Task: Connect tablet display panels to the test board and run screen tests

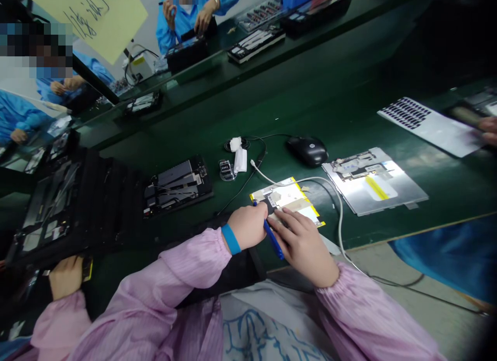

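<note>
A blue pen-like stick [274, 239] is gripped in my left hand [247, 225], whose fingers are closed round it; a blue band circles the wrist. Under both hands lies a thin, shiny white panel [287, 190] with yellow edges and a dark patch with a label. My right hand [301, 242] rests with its fingers stretched over the panel's near part, close beside the stick. Its fingertips touch the panel, and the thumb side is partly hidden. A white cable [337, 206] loops across the panel and past my right hand.
A black mouse [307, 150] and a silver plate with a circuit board [388, 187] lie to the right. Open device housings [176, 187] stand at left, some stacked. A co-worker's hand [68, 275] is at lower left; another person holds a keyboard sheet [435, 125].
</note>
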`<act>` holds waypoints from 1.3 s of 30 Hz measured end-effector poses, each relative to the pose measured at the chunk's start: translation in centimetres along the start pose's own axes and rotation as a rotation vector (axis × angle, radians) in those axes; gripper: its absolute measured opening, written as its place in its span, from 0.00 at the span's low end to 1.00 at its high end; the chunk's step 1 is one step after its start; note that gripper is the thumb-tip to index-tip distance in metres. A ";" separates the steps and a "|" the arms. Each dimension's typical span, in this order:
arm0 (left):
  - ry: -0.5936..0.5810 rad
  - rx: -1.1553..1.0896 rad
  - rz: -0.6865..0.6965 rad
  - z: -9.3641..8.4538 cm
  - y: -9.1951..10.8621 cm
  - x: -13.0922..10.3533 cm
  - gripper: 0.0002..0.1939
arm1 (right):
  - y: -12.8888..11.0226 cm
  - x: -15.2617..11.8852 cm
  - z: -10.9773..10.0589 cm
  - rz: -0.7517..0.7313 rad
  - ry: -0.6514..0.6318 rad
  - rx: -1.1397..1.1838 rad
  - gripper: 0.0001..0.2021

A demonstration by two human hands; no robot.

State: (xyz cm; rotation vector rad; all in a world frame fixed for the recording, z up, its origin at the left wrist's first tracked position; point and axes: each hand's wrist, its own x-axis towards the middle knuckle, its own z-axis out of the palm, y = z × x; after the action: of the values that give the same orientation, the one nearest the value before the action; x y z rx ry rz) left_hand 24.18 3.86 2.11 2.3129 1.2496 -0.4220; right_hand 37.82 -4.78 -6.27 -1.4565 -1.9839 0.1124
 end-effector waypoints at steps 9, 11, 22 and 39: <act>-0.008 0.020 -0.013 0.1 0.1 0.0 0.07 | -0.4 0.3 -0.2 0.005 -0.047 -0.064 0.15; -0.007 0.005 -0.007 0.1 0.0 0.0 0.06 | -0.4 0.2 -0.1 0.016 -0.033 -0.038 0.15; 0.024 -0.105 0.079 0.0 -0.8 -0.1 0.05 | -0.1 0.1 0.1 0.027 0.020 0.038 0.13; 0.012 -0.002 -0.018 0.1 0.1 -0.1 0.08 | -0.6 0.3 -0.2 -0.006 -0.041 -0.100 0.15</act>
State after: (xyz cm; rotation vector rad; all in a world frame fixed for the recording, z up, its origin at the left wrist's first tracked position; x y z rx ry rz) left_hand 24.17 3.67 2.10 2.3074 1.2770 -0.4143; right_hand 37.39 -4.79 -5.66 -1.5225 -2.0522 0.0411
